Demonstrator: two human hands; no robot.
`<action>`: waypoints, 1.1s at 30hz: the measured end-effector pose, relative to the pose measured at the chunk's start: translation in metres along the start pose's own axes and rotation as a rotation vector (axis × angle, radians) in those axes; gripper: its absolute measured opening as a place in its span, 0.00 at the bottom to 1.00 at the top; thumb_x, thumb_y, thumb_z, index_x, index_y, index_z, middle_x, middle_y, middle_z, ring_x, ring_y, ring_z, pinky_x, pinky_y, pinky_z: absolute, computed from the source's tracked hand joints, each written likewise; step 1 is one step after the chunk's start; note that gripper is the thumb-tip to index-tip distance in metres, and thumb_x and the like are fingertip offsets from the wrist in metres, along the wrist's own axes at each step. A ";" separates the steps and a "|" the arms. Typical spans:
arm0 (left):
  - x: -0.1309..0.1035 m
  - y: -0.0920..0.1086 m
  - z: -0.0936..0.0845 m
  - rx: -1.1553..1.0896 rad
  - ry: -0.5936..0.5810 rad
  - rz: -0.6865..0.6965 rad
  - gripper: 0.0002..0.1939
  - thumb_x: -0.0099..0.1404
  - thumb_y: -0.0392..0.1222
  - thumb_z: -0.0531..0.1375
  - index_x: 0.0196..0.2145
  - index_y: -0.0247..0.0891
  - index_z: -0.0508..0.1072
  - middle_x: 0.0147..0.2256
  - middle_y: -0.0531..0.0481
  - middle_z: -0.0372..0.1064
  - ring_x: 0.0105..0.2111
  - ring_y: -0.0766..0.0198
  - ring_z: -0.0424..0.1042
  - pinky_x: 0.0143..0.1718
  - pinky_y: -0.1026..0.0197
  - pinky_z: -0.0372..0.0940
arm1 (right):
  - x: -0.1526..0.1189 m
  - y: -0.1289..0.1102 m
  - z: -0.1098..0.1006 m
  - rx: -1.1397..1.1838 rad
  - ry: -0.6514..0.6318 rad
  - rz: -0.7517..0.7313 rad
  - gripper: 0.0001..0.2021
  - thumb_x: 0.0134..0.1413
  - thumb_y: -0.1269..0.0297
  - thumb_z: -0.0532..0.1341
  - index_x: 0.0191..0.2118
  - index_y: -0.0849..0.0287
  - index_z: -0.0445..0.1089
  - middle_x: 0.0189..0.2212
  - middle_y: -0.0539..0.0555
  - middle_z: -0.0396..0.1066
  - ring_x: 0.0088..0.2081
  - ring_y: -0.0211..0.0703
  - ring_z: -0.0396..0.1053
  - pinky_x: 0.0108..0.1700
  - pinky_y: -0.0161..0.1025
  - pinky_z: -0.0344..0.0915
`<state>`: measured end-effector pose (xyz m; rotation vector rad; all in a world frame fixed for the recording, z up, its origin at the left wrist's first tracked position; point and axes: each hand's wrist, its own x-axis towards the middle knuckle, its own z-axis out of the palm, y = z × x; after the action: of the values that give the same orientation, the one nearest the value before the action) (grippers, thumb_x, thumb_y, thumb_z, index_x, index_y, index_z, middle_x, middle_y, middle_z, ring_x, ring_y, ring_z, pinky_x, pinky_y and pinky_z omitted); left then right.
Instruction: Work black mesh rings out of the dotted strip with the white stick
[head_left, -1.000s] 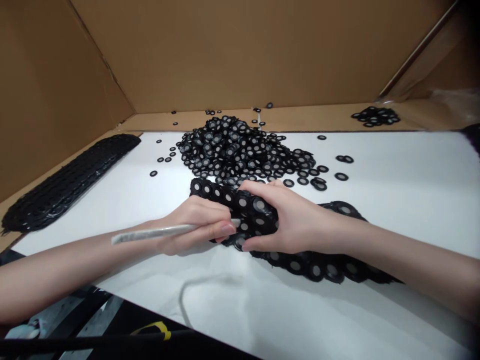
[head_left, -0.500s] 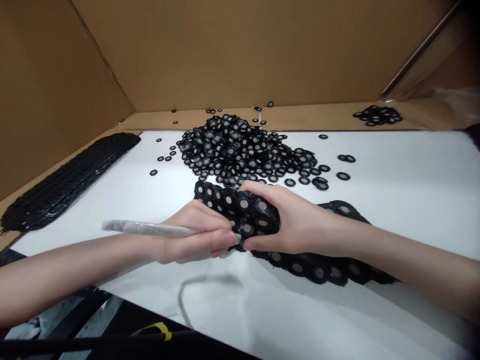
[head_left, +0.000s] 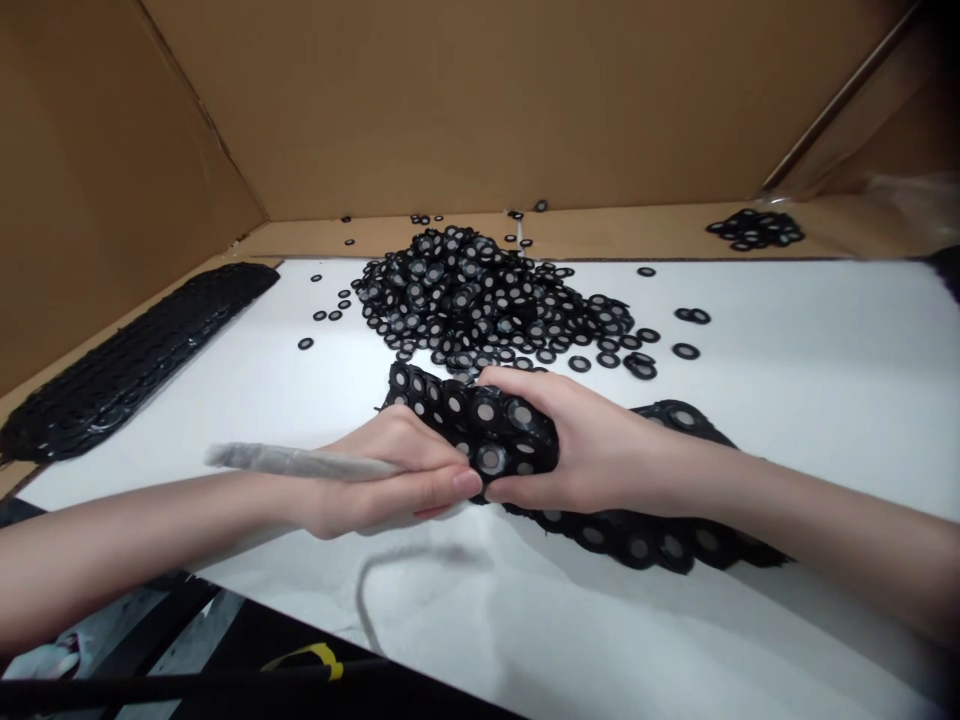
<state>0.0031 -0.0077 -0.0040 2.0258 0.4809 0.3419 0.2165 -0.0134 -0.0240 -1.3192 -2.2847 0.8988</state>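
Observation:
A sheet of black rubber rings with pale round centres (head_left: 486,410) is bent up between my hands, and its other part lies on the white board under my right wrist. My right hand (head_left: 577,440) is closed around the bent part, thumb at the near side and fingers at the far side. In my left hand (head_left: 390,475) is a thin stick-like tool wrapped in greyish film (head_left: 292,461), its back end pointing left over the wrist. The left thumb presses against the near edge of the sheet. The tool's front tip is hidden there.
A big heap of loose black rings (head_left: 480,295) sits behind my hands, with single rings scattered around it. Stacked black sheets (head_left: 142,350) lie along the left side of the white board (head_left: 825,380). A small ring pile (head_left: 756,230) rests before the cardboard wall (head_left: 525,110).
My left hand has shifted slightly, with its thumb further forward and the tool's tip now covered. The right hand and the sheet have barely moved.

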 end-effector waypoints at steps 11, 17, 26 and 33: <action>-0.002 -0.009 -0.008 -0.330 -0.020 -0.088 0.24 0.67 0.44 0.52 0.14 0.35 0.59 0.14 0.52 0.53 0.17 0.70 0.54 0.20 0.62 0.50 | 0.000 -0.003 -0.006 -0.041 -0.015 -0.038 0.30 0.40 0.53 0.67 0.52 0.53 0.65 0.47 0.56 0.71 0.51 0.58 0.66 0.45 0.50 0.69; 0.002 -0.019 -0.021 -0.320 0.139 -0.106 0.27 0.65 0.52 0.55 0.13 0.35 0.63 0.12 0.52 0.52 0.15 0.69 0.51 0.18 0.61 0.46 | 0.004 0.004 -0.012 -0.095 -0.020 -0.001 0.42 0.36 0.48 0.69 0.60 0.53 0.60 0.55 0.58 0.66 0.56 0.62 0.62 0.53 0.54 0.64; 0.017 -0.034 -0.037 -0.072 0.288 -0.124 0.25 0.68 0.51 0.52 0.18 0.32 0.66 0.16 0.54 0.58 0.18 0.72 0.53 0.20 0.65 0.47 | 0.024 -0.003 -0.027 -0.210 0.054 0.028 0.18 0.49 0.47 0.60 0.39 0.54 0.73 0.37 0.55 0.74 0.43 0.53 0.68 0.45 0.49 0.59; 0.020 -0.030 -0.036 0.102 0.228 -0.149 0.24 0.69 0.49 0.50 0.19 0.33 0.65 0.18 0.55 0.58 0.22 0.70 0.59 0.26 0.66 0.54 | 0.042 -0.007 -0.013 -0.293 0.064 0.041 0.02 0.52 0.66 0.60 0.32 0.56 0.70 0.30 0.52 0.73 0.42 0.50 0.65 0.45 0.49 0.52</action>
<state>-0.0009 0.0423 -0.0122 2.0448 0.8005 0.4679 0.1983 0.0248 -0.0108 -1.4939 -2.4143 0.5375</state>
